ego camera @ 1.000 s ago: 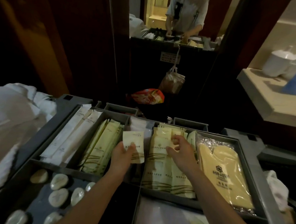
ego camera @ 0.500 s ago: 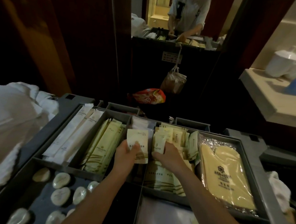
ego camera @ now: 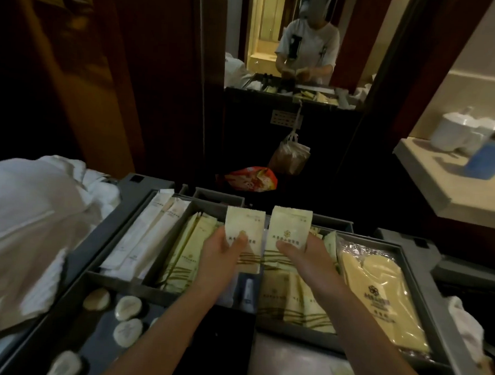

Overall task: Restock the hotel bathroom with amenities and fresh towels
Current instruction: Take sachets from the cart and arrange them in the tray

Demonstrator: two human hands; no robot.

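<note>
Two pale amenity sachets are held up side by side over the grey cart tray (ego camera: 425, 288). My left hand (ego camera: 222, 255) pinches the left sachet (ego camera: 245, 226), thumb on its front. My right hand (ego camera: 311, 259) pinches the right sachet (ego camera: 290, 230), which bears a gold logo. Below them lie rows of similar sachets (ego camera: 297, 303) in the tray's middle compartment. White towels (ego camera: 26, 231) are heaped at the cart's left.
Long white packets (ego camera: 148, 233) and green-striped packets (ego camera: 187, 250) fill the left compartments. Bagged slippers (ego camera: 379, 291) lie at right, round wrapped soaps (ego camera: 127, 307) at front left. A mirror (ego camera: 304, 43) stands ahead. A counter (ego camera: 455, 182) with white cups (ego camera: 452, 131) is at right.
My right hand has lifted a sachet out of the middle compartment and raised it beside the one in my left hand, which also rose a little.
</note>
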